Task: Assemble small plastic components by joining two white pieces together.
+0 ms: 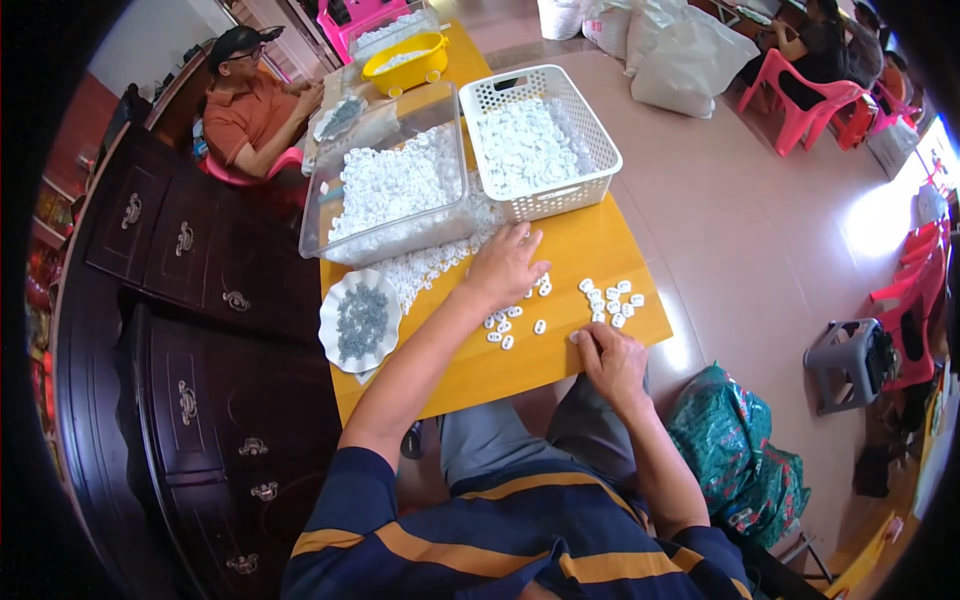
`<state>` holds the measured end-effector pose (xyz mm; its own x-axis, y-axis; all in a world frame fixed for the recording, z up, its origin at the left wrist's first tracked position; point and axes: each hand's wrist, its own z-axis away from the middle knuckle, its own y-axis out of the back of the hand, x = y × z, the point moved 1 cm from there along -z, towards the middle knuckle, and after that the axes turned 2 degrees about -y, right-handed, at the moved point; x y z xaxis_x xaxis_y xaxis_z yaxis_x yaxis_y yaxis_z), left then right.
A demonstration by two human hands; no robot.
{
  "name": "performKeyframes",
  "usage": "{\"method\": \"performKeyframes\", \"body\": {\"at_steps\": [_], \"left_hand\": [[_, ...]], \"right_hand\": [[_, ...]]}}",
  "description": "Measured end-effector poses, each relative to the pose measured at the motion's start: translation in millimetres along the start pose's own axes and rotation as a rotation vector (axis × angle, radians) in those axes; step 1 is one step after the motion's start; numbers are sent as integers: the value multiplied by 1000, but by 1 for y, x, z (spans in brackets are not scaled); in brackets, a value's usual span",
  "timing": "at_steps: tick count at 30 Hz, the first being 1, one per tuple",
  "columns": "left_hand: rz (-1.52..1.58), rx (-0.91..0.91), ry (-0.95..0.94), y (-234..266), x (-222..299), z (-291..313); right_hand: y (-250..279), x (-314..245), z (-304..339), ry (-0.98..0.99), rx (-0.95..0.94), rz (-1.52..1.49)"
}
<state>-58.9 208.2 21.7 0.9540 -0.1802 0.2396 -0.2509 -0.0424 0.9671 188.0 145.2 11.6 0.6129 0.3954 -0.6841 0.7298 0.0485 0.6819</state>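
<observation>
Head view, left hand (505,265) laid flat, fingers released, on white pieces (510,322) at 12 o'clock of the yellow counter (560,250), right hand (612,362) fingers curled, grasp not discernible, at 5 o'clock.

— Small white plastic pieces (610,300), oval, lying flat and loose on the yellow tabletop (600,245)?
— Yes. One cluster near the right edge, just above the right hand (612,362).
— And the others?
— A second scatter (515,322) just below the left hand (503,265), spread apart, none stacked.
</observation>
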Motion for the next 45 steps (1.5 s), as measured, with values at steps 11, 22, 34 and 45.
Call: {"method": "performKeyframes", "body": {"at_steps": [11, 22, 34, 45], "left_hand": [[38, -66, 4, -6, 1, 15], [108, -107, -10, -8, 42, 68], [120, 37, -72, -11, 55, 118], [107, 278, 47, 10, 26, 153]], "right_hand": [[1, -3, 1, 2, -6, -8], [1, -2, 4, 9, -8, 0], [0, 1, -1, -4, -50, 25], [15, -2, -11, -133, -169, 234]]}}
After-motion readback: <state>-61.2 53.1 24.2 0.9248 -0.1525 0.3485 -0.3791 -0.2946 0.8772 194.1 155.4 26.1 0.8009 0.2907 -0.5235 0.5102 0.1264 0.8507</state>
